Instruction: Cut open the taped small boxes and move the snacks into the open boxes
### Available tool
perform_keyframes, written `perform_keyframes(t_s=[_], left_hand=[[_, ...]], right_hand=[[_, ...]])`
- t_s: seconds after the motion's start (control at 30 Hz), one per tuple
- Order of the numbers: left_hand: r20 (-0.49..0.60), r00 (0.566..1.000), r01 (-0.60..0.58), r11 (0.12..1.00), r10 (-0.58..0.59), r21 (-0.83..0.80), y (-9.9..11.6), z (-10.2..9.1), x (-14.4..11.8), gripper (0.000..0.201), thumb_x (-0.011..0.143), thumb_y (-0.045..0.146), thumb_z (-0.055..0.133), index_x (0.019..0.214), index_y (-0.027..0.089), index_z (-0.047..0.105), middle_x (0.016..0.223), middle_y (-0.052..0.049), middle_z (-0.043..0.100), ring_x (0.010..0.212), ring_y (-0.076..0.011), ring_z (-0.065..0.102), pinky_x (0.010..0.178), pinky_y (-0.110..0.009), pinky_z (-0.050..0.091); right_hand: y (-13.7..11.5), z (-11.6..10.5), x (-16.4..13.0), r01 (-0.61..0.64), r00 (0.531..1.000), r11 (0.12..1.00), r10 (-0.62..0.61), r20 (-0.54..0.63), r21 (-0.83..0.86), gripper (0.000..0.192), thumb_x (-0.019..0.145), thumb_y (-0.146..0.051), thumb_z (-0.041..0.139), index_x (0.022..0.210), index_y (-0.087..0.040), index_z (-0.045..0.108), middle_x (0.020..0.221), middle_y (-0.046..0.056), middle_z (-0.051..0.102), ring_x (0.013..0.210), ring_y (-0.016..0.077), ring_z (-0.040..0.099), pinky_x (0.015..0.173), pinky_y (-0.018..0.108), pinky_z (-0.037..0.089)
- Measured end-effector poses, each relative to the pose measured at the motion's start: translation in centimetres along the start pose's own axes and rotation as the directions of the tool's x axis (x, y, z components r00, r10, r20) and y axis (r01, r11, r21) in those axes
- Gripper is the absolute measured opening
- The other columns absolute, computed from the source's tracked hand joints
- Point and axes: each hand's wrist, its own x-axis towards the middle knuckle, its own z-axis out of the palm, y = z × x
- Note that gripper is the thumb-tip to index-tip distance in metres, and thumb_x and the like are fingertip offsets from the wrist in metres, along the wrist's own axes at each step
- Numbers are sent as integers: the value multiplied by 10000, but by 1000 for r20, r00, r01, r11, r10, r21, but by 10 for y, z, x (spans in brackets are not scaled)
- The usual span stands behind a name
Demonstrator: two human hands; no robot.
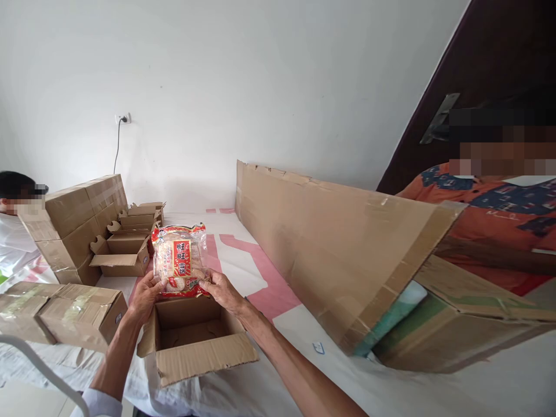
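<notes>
A red and clear snack bag (180, 259) of pale rice crackers stands upright above an open small cardboard box (195, 339). My left hand (145, 295) grips the bag's lower left corner. My right hand (221, 289) grips its lower right corner. The bag's bottom edge hovers at the far rim of the box. The box's flaps are spread outward, and its inside looks empty.
Several open small boxes (124, 255) sit behind the bag. Taped cartons (72, 217) are stacked at the left, and sealed boxes (65, 315) lie at the near left. A long cardboard sheet (334, 243) stands at the right; behind it is a person in an orange shirt (490, 214). Another person (13, 191) is at the far left.
</notes>
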Motion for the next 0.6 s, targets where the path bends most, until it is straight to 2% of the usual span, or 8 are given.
perform_keyframes(t_s=[0.4, 0.6], left_hand=[[18, 1000, -8, 1000, 8, -13, -2, -4, 1, 535, 697, 388, 996, 1100, 135, 752, 1048, -140, 841, 959, -334, 810, 867, -431, 653], [43, 998, -36, 999, 36, 1, 2, -1, 12, 584, 667, 400, 1010, 1127, 143, 759, 1053, -140, 839, 950, -326, 808, 827, -402, 647]], right_hand=[[-2, -1, -2, 7, 1000, 1000, -7, -7, -6, 404, 807, -421, 816, 1147, -212, 750, 1194, 79, 792, 1156, 297, 701, 1064, 473, 520], [-4, -3, -1, -2, 1000, 996, 0, 21, 88, 479, 804, -499, 830, 1183, -217, 751, 1192, 71, 796, 1153, 293, 711, 1090, 476, 519]])
